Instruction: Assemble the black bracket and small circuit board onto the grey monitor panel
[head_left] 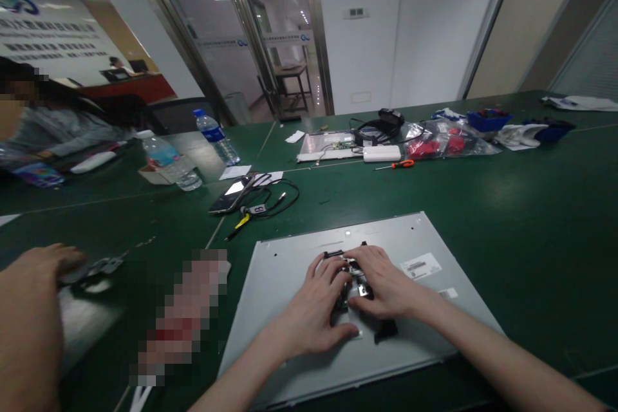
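Note:
A flat grey metal panel (pixel 299 257), like the back of a display screen, lies on the green table. Over its middle both hands bend around a cluster of small black and silver parts (pixel 363 290), perhaps with a circuit board among them. My left hand (pixel 318 309) has its fingers curled onto the cluster from the left, its thumb stretched low across the panel. From the other side, my right hand (pixel 379 280) closes its fingers and thumb about the same parts. Much of the cluster is hidden beneath the fingers. A black flap (pixel 386 329) shows below my right hand.
At left, another person's arm (pixel 29 309) reaches to a blurred metal part. Beyond the panel lie a phone (pixel 234 193), black cables (pixel 284 206) and an orange screwdriver (pixel 400 165). Water bottles (pixel 217 138), a white box (pixel 381 154) and plastic bags (pixel 434 141) stand farther back.

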`<state>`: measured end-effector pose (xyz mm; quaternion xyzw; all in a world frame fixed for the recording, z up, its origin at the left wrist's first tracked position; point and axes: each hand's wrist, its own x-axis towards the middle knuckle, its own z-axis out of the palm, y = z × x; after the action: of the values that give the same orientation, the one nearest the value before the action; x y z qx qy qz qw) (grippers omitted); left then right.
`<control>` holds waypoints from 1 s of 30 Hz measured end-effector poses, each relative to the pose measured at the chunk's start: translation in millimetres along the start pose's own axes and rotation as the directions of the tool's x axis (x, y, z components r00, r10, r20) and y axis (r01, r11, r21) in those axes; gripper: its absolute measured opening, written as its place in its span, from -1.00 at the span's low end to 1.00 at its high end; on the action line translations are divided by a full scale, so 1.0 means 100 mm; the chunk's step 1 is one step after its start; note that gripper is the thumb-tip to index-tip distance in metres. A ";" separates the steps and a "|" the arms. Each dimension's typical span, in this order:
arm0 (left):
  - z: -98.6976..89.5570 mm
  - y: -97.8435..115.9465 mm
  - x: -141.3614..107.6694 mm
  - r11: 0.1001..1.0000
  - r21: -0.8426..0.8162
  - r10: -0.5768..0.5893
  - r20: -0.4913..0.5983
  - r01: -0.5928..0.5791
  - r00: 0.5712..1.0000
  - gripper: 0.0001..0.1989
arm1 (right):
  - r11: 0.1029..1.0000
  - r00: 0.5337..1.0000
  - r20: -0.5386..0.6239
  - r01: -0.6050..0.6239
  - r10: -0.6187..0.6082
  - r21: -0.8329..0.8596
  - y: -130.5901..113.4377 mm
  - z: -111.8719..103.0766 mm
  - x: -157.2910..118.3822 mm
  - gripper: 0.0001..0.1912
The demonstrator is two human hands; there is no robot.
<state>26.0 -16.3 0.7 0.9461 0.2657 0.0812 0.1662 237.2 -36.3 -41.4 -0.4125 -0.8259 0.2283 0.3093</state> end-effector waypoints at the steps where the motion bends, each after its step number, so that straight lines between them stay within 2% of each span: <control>1: 0.00 0.00 0.00 1.000 0.000 -0.001 -0.002 0.001 1.000 -0.36 | 1.000 1.000 0.006 0.000 0.000 0.001 0.00 0.00 0.00 -0.28; 8: 0.00 -0.01 0.00 1.000 -0.006 -0.010 0.000 0.010 1.000 -0.36 | 1.000 1.000 0.024 0.004 -0.004 -0.002 -0.03 -0.03 0.01 -0.23; 13: 0.00 -0.01 0.00 1.000 -0.012 -0.007 0.006 0.007 1.000 -0.28 | 1.000 1.000 0.028 0.002 -0.002 -0.008 -0.04 -0.02 0.01 -0.25; 22: 0.02 -0.02 0.00 1.000 0.004 -0.007 0.004 0.007 1.000 -0.40 | 1.000 0.999 0.049 0.000 0.000 -0.013 -0.06 -0.03 0.01 -0.21; 30: 0.00 0.00 0.01 1.000 -0.002 -0.010 -0.001 0.010 1.000 -0.33 | 0.999 0.998 0.067 -0.013 0.015 -0.034 -0.04 0.00 0.01 -0.15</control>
<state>26.5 -15.6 0.2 0.9446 0.2707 0.0810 0.1673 234.7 -37.8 -38.8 -0.4155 -0.8367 0.2301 0.2726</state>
